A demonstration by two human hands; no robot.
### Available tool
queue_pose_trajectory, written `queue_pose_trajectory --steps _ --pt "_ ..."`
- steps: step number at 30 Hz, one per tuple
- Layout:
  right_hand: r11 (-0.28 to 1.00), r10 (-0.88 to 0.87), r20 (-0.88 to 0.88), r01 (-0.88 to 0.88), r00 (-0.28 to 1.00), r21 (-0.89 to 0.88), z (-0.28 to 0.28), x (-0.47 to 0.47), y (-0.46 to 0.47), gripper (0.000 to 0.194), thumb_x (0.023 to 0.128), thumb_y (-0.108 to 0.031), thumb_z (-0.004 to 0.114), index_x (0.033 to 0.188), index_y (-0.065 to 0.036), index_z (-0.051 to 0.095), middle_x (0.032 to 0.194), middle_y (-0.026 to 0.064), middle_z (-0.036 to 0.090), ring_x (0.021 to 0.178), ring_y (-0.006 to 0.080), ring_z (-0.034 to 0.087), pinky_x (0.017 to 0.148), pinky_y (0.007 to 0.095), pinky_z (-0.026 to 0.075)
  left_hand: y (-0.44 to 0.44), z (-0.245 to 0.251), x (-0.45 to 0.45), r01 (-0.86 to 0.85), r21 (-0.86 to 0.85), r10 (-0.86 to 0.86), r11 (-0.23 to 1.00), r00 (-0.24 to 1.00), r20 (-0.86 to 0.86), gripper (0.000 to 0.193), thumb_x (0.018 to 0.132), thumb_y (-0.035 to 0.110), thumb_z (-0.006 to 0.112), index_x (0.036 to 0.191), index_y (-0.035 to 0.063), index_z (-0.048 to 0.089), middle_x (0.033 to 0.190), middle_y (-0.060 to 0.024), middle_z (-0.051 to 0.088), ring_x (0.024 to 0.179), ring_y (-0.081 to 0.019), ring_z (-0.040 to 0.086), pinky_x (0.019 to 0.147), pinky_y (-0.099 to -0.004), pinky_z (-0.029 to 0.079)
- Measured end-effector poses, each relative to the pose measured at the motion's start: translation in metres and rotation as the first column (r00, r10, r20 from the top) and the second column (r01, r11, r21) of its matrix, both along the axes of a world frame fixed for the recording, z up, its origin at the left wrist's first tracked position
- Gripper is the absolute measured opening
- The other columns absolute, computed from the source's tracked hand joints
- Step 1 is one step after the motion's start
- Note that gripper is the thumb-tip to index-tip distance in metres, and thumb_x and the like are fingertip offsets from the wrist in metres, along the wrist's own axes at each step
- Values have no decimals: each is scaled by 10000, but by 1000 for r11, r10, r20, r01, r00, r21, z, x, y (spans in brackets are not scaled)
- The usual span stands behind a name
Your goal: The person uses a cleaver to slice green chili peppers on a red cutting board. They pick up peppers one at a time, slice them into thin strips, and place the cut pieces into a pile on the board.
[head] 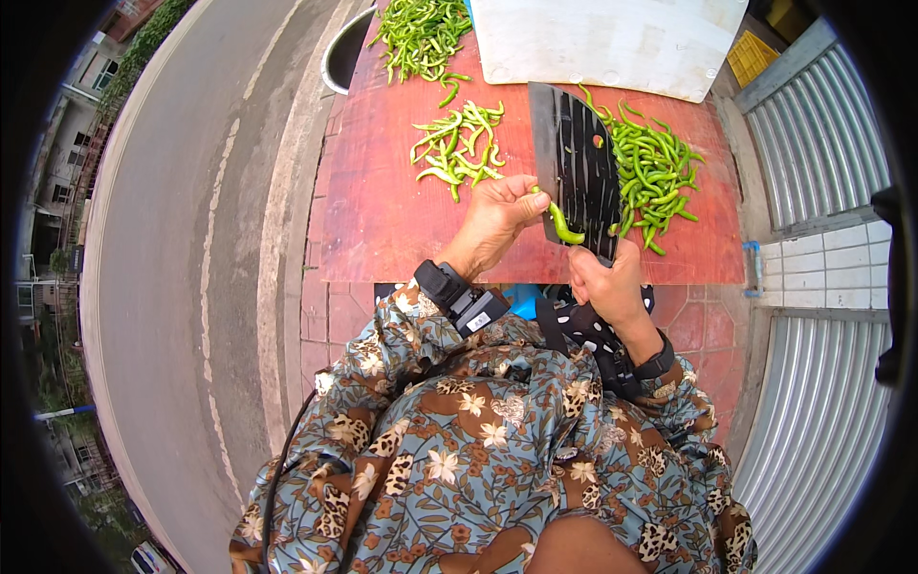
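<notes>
Between the thumb and fingers of my left hand (498, 215) is one curved green chili pepper (565, 225), held close to the blade's lower part. My right hand (609, 283) grips a dark-bladed cleaver (574, 161) upright, its blade pointing away from me; the handle is hidden in the fist. A heap of whole green chilies (654, 176) lies right of the blade on the red wooden table (380, 215). To the left, beyond my left hand, is a small loose group of paler green chilies (459, 143).
A larger pile of green chilies (424, 36) lies at the table's far left. A white board (609, 43) covers the far right part. A round bin (344, 54) stands by the far left edge, a yellow crate (751, 59) beyond the right corner. Ribbed metal shutters (821, 129) stand right; a road runs left.
</notes>
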State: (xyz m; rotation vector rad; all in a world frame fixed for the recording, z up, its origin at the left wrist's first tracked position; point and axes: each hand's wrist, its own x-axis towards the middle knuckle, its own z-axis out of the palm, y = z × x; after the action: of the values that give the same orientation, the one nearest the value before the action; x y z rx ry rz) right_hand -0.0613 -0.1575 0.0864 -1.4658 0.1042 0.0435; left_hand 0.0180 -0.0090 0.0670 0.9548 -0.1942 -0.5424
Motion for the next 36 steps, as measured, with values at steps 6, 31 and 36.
queue_pose_trajectory --steps 6,31,36 --pt "864 -1 405 205 914 -460 -16 8 8 94 700 7 532 791 11 509 520 122 466 423 197 488 415 308 370 2 -1 2 7 -128 -14 992 999 -48 287 827 77 536 1089 -35 505 1012 -73 567 931 -143 538 839 -302 436" --pt "612 328 436 162 838 -774 -22 21 13 255 623 -68 629 809 -22 460 570 147 529 546 331 555 462 398 430 31 -40 5 -116 5 116 993 993 16 350 783 208 621 1051 20 499 887 -51 583 775 -142 579 666 -278 491" --pt "643 333 402 106 853 -758 -30 29 17 201 642 -75 608 796 -29 486 556 169 523 544 348 548 457 411 424 39 -48 5 -236 81 240 968 970 -41 196 793 120 591 952 15 545 844 -57 584 749 -158 579 659 -302 493"
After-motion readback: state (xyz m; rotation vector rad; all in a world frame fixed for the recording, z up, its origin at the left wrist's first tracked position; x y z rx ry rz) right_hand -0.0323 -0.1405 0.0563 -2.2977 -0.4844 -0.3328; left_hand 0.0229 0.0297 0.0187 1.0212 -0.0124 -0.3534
